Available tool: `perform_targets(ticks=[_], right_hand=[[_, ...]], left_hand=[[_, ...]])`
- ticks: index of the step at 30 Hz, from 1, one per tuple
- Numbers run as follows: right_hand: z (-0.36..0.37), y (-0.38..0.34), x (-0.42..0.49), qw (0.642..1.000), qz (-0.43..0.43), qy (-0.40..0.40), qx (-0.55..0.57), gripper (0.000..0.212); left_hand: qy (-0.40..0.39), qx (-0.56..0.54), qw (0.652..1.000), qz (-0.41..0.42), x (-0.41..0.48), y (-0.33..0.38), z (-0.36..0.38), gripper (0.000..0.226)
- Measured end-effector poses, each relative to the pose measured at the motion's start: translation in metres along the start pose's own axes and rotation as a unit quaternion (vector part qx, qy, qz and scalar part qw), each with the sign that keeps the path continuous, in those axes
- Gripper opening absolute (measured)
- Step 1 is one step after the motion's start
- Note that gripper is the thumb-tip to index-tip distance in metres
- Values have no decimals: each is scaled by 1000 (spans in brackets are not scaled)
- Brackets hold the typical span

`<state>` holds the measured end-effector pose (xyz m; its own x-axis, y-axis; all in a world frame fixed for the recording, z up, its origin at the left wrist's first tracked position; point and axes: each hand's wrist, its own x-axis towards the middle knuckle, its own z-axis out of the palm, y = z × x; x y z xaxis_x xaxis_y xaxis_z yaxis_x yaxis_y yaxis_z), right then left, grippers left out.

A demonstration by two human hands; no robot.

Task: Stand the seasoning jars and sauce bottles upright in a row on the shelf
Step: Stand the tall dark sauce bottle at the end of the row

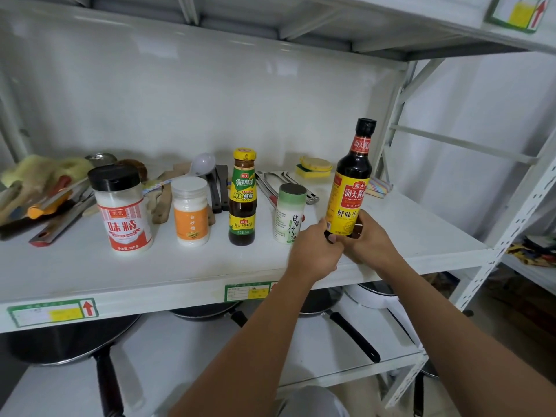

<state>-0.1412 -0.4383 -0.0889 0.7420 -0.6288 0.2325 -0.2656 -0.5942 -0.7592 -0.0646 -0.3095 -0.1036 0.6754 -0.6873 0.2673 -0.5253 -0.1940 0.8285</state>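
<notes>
The soy sauce bottle (352, 188) rises straight above both sets of fingers, its long axis near vertical with the cap leaning slightly right. It is the tallest item and sits at the right end of the row on the shelf (150, 266). Both hands wrap its base: the left hand (314, 254) closes on it from the left and front, the right hand (368, 239) from the right, thumb across the lower label. Neither hand is nearer; they meet at the bottle's foot. I cannot tell whether the base rests on the board or hangs just above it, so the coming move likely turns on setting it flat and letting go.

To the left of the fingers stand four upright containers. Largest is the black-lidded MSG jar (122, 206), farthest away. Next comes the oyster sauce bottle (242, 197), then the white sugar jar (190, 210), then the green-capped salt shaker (289, 213), just beside the left hand.

Count: two sauce bottles, three seasoning jars, five in all.
</notes>
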Motion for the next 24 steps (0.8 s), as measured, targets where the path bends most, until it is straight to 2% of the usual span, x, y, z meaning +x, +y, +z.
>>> perform_targets(ticks=[6,10,24], right_hand=[[-1,1,0,1000,-5,2,2,70],[-1,2,0,1000,-8,-1,3,70],[-1,4,3,1000,-20,-17,11,68]], left_hand=[[-2,-10,1000,-1,1,-2,1,31],[-7,-36,999,-5,1,-1,-2,27],[19,-19,1000,-15,-5,4,-4,24]])
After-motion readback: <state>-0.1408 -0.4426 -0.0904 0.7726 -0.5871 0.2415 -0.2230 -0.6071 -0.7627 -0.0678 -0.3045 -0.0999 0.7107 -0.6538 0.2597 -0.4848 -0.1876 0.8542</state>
